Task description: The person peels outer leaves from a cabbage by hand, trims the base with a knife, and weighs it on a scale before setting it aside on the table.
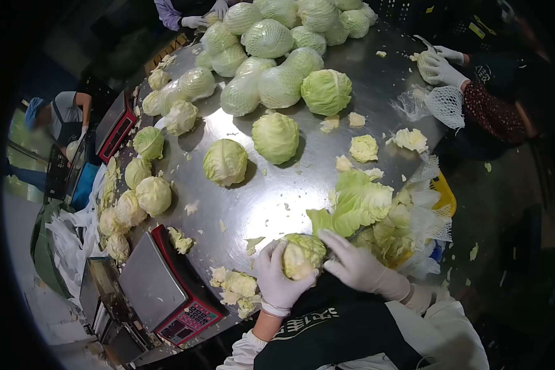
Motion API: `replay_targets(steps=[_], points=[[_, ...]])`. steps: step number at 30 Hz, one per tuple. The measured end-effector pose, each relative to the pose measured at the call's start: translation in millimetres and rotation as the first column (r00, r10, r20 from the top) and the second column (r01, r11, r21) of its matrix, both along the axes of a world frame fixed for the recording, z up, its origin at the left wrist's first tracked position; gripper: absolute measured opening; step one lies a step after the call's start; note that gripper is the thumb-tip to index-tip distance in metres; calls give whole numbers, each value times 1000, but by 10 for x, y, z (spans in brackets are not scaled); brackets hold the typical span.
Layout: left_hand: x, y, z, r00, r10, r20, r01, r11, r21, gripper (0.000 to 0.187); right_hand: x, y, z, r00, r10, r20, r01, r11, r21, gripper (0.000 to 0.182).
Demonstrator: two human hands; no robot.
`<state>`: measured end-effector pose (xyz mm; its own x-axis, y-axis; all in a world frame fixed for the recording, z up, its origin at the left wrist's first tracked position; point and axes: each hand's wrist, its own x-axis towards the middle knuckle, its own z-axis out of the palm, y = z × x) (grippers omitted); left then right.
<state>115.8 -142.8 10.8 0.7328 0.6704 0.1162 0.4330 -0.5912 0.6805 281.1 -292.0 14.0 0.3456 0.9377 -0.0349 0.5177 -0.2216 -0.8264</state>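
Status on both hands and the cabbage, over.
Left hand holding cabbage. Right hand open, close alongside it. Large loose leaf just beyond right hand.

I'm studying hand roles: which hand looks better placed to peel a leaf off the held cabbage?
Probably the right hand: its fingers are extended beside the cabbage, while the left hand is occupied cupping it.

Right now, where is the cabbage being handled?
In the head view, the cabbage is low centre, held in the left hand, with the right hand beside it.
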Motion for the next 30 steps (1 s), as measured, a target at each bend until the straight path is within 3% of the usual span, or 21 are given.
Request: replay_targets(steps=[1, 3, 7, 9, 13, 15, 19, 22, 25, 27, 28, 30], points=[[24, -28, 4, 1000, 4, -28, -3, 999, 40, 78, -92, 35, -39, 1000, 17, -1, -17, 1000, -8, 66], [10, -20, -49, 999, -5, -32, 7, 998, 55, 78, -134, 133, 115, 999, 31, 22, -26, 979, -202, 62], [9, 24, -159, 1000, -15, 24, 13, 995, 95, 85, -106, 150, -184, 1000, -25, 8, 25, 1000, -16, 57], [8, 45, -173, 999, -26, 46, 22, 995, 100, 85, -12, 162, -245, 999, 30, -33, -27, 996, 82, 53], [-8, 44, -92, 999, -41, 29, 40, 997, 61, 84, 46, 200, -147, 997, 64, -49, -63, 998, 26, 49], [-17, 30, -81, 998, -53, 13, 53, 997, 49, 84, 50, 286, -163, 999, -41, -14, 40, 998, -51, 49], [-51, 24, -120, 998, -50, 26, 48, 996, 79, 84, 146, 382, -123, 999, -14, -40, 16, 999, 28, 51], [-77, 40, -97, 996, -84, 19, 83, 993, 79, 84, 180, 424, -119, 997, 17, -75, -9, 996, 93, 45], [-148, 88, -52, 991, -136, 8, 135, 990, 33, 84, 302, 501, -280, 999, -19, -33, 18, 1000, -25, 30], [-265, 170, -21, 986, -164, 3, 164, 986, 6, 85, 444, 525, -540, 953, -297, 54, 299, 953, -42, 23], [-380, 243, -5, 980, -197, -42, 196, 980, -28, 87, 536, 514, -649, 954, -294, 54, 297, 954, -38, 23], [-679, 390, 58, 964, -233, -131, 213, 965, -151, 96, 710, 404, -825, 901, -357, 247, 393, 913, -111, 21]])
